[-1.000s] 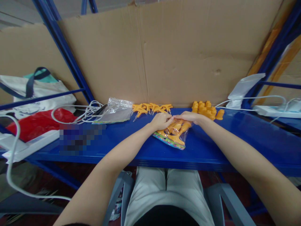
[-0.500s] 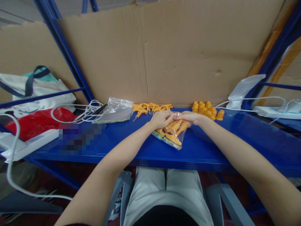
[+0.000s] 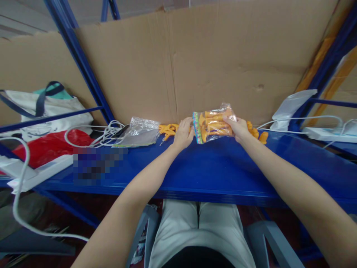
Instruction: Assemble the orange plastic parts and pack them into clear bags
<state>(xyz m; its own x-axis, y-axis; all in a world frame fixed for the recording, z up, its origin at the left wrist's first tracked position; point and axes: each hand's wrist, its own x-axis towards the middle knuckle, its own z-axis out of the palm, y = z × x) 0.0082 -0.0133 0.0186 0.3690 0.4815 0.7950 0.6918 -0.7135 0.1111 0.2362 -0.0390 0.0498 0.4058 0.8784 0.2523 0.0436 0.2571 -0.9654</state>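
My right hand (image 3: 239,128) grips a clear plastic bag of orange plastic parts (image 3: 213,122) and holds it lifted above the blue shelf (image 3: 212,167), its colourful printed edge turned left. My left hand (image 3: 183,134) reaches to the row of orange cross-shaped parts (image 3: 167,130) at the back of the shelf, fingers curled down over them; whether it holds one is hidden. A pile of orange cap-shaped parts (image 3: 258,134) lies just behind my right hand.
A stack of empty clear bags (image 3: 138,133) lies left of the orange parts, beside coiled white cables (image 3: 96,134). A red bag (image 3: 41,149) and a white tote (image 3: 47,109) sit far left. Cardboard (image 3: 209,59) backs the shelf. A white power strip (image 3: 325,133) is at the right.
The filled bag left the shelf surface: my right hand lifted it up and back. My left hand let go of it and moved to the orange cross-shaped parts.
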